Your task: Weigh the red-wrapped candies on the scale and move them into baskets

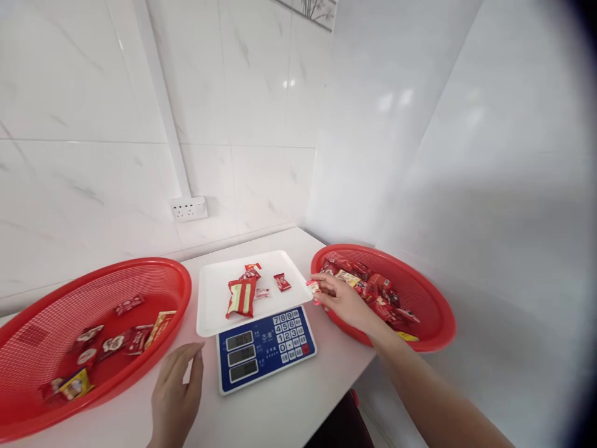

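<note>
My right hand (346, 303) pinches a small pink-and-red wrapped candy (313, 287) at its fingertips, between the scale tray (209, 316) and the right basket. My left hand (176, 387) hovers by the scale's front left corner, thumb apart from the curved fingers, with nothing visible in it. On the white tray lie a large red-and-cream snack packet (241, 297), a small red packet (282, 282) and a few other small wrapped pieces. Below the tray, the blue digital scale panel (267, 350) shows three displays and a keypad; its digits are hard to read.
A red plastic basket (181, 283) stands at left with several wrapped snacks inside. Another red basket (441, 311) at right holds a fuller heap of packets, partly behind my right hand. Tiled walls with a power socket (189, 209) border the white table (298, 239).
</note>
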`<state>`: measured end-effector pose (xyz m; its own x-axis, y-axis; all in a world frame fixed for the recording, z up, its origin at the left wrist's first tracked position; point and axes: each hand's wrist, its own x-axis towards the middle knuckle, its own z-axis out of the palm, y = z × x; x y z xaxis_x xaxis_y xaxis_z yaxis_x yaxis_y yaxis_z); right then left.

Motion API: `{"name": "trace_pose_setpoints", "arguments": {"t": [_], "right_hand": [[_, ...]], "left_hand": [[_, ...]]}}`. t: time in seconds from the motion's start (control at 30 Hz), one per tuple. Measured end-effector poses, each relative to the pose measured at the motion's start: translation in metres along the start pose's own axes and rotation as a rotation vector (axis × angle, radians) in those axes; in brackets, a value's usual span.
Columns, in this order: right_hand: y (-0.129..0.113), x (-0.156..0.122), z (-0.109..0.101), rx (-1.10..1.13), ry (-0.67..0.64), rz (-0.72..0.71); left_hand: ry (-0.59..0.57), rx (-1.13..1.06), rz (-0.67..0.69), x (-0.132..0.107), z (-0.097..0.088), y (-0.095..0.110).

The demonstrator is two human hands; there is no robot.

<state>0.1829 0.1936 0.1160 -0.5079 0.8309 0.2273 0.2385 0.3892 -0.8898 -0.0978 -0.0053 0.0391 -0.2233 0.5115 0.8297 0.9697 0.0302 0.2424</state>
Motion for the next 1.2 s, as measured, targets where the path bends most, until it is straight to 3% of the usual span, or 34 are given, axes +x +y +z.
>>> {"name": "trace_pose_setpoints", "arguments": {"t": [0.1, 0.23, 0.4, 0.63, 0.87, 1.2], "right_hand": [[-0.01, 0.02, 0.037, 0.01, -0.087, -0.074], [-0.019, 0.029, 0.059, -0.061, 0.008, -0.077], [-0.008, -0.001, 0.054, -0.112, 0.134, -0.1], [0.02, -0.052, 0.035, -0.226, 0.157, 0.006], [0.023, -0.061, 0.031, -0.277, 0.168, 0.0], [0.027, -0.069, 0.047, -0.259, 0.107, 0.008]], "left_hand": [[-0.008, -0.007, -0.023, 0.0, 0.0, -0.001], [-0.011, -0.027, -0.077, -0.001, -0.002, -0.003], [0.002, -0.054, -0.097, -0.001, -0.003, -0.002], [-0.017, -0.109, -0.108, 0.0, -0.003, 0.004], [-0.004, -0.119, -0.107, 0.0, -0.002, 0.004], [-0.011, -0.097, -0.127, -0.004, 0.0, 0.0]]}}
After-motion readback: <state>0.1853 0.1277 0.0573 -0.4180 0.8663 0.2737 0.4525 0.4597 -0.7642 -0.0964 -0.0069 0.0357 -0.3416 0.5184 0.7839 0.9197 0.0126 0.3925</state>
